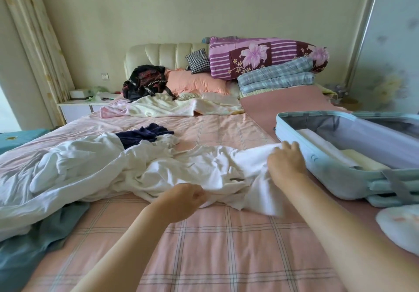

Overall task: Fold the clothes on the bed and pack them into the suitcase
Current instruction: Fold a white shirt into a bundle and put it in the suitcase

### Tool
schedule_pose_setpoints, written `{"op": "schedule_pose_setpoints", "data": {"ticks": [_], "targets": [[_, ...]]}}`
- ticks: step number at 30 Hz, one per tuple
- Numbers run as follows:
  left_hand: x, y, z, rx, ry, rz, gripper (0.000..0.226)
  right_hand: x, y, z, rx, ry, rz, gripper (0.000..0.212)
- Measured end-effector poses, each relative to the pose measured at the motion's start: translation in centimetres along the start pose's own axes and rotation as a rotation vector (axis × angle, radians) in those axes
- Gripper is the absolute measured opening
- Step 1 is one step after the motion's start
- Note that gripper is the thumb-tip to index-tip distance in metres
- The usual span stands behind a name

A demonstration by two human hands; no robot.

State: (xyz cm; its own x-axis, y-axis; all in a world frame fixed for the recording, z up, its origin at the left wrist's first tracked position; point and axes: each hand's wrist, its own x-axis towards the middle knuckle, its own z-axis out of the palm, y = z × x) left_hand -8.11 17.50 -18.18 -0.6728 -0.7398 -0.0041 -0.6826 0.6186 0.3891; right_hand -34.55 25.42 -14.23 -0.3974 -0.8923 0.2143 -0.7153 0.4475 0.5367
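Garment (181,169), white, lies crumpled across the bed (215,246). Left hand (188,197) pinches its near edge. Right hand (286,162) grips its right end, just beside the open suitcase (328,167) at right. Folded pieces (362,162) lie inside. Navy garment (145,133) lies farther back.

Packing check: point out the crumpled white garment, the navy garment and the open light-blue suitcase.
Crumpled white garment (181,169), head view, wrinkled middle.
Navy garment (145,133), head view, centre.
Open light-blue suitcase (340,176), head view, near wall.
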Motion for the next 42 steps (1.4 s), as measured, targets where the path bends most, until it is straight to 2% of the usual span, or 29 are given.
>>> {"op": "schedule_pose_setpoints", "data": {"ticks": [2, 4, 5, 6, 7, 8, 9, 10, 11, 12, 14, 17, 19, 22, 24, 26, 28, 29, 32, 33, 34, 36, 38, 39, 41, 42], "targets": [[0.4, -0.8, 0.8, 0.076, 0.072, 0.068, 0.018, -0.2, 0.0, 1.2, -0.123, -0.168, 0.087, 0.046], [1.0, -1.5, 1.5, 0.152, 0.119, 0.114, 0.025, -0.3, -0.9, 2.0, -0.066, -0.133, -0.014, 0.048], [1.2, -1.6, 1.6, 0.187, 0.149, 0.129, 0.027, -0.3, -1.5, 2.2, 0.04, -0.034, -0.104, 0.045], [1.5, -1.8, 1.8, 0.214, 0.18, 0.151, 0.03, -0.3, -2.2, 2.4, 0.219, 0.077, -0.207, 0.044], [1.7, -1.9, 2.0, 0.241, 0.198, 0.156, 0.034, -0.4, -2.9, 2.3, 0.461, 0.112, -0.292, 0.046], [2.0, -2.0, 2.2, 0.275, 0.22, 0.161, 0.039, -0.6, -3.6, 1.9, 0.698, 0.055, -0.366, 0.054], [2.2, -2.2, 2.4, 0.296, 0.23, 0.144, 0.044, -0.9, -4.4, 1.7, 0.815, -0.037, -0.418, 0.066], [2.5, -2.5, 2.6, 0.281, 0.234, 0.134, 0.047, -1.2, -5.2, 1.6, 0.827, -0.094, -0.456, 0.076], [2.7, -2.6, 2.6, 0.227, 0.231, 0.114, 0.046, -1.3, -5.9, 1.9, 0.767, -0.113, -0.471, 0.077], [2.8, -2.8, 2.5, 0.173, 0.241, 0.11, 0.042, -1.2, -6.3, 2.5, 0.753, -0.091, -0.462, 0.066], [3.0, -2.8, 1.9, 0.121, 0.256, 0.095, 0.042, -0.8, -6.4, 2.9, 0.918, -0.053, -0.354, 0.034], [2.5, -1.4, -0.8, 0.063, 0.401, 0.056, 0.026, -0.1, -5.6, 1.7, 1.327, 0.013, -0.116, 0.04], [1.7, -0.4, -3.4, 0.007, 0.517, 0.031, 0.021, 0.2, -5.1, 0.4, 1.573, 0.099, -0.03, 0.032], [1.5, -0.4, -5.9, -0.031, 0.602, 0.078, 0.021, 0.4, -5.5, -0.9, 1.818, 0.141, 0.121, 0.021], [1.7, -1.6, -5.5, 0.05, 0.709, 0.053, 0.023, 0.7, -6.3, -1.2, 1.996, 0.088, 0.211, 0.034], [1.7, -3.5, -3.9, 0.286, 0.76, -0.037, 0.041, 1.0, -6.9, -1.1, 2.15, -0.036, 0.187, 0.068], [1.7, -4.5, -2.4, 0.368, 0.713, -0.046, 0.054, 0.8, -7.5, -0.6, 2.023, -0.064, 0.052, 0.094], [1.6, -4.5, -1.9, 0.337, 0.659, 0.015, 0.05, 0.6, -7.8, -0.2, 1.865, -0.022, -0.018, 0.095], [1.6, -3.4, -0.3, 0.264, 0.454, 0.178, 0.015, -0.4, -8.4, 1.7, 1.276, 0.349, -0.247, 0.068], [1.6, -3.4, 0.2, 0.282, 0.377, 0.191, 0.011, -0.5, -8.5, 2.4, 1.105, 0.433, -0.314, 0.054], [1.6, -3.5, 0.5, 0.342, 0.278, 0.18, 0.027, -0.6, -8.4, 2.9, 1.002, 0.434, -0.364, 0.04], [1.4, -4.0, 0.7, 0.444, 0.09, 0.13, 0.047, -0.8, -8.3, 3.5, 0.977, 0.272, -0.395, 0.02], [1.5, -4.5, 0.4, 0.399, 0.062, 0.108, 0.028, -0.7, -8.7, 4.0, 0.885, 0.098, -0.427, 0.029], [1.6, -4.8, 0.1, 0.374, 0.089, 0.105, 0.017, -0.5, -8.9, 4.2, 0.822, 0.071, -0.434, 0.029], [1.7, -5.6, -0.3, 0.339, 0.156, 0.078, 0.023, -0.2, -9.4, 4.2, 0.866, 0.127, -0.411, 0.017], [1.6, -5.8, -0.7, 0.316, 0.198, 0.079, 0.028, -0.2, -9.5, 3.9, 0.97, 0.167, -0.367, 0.017]]}}
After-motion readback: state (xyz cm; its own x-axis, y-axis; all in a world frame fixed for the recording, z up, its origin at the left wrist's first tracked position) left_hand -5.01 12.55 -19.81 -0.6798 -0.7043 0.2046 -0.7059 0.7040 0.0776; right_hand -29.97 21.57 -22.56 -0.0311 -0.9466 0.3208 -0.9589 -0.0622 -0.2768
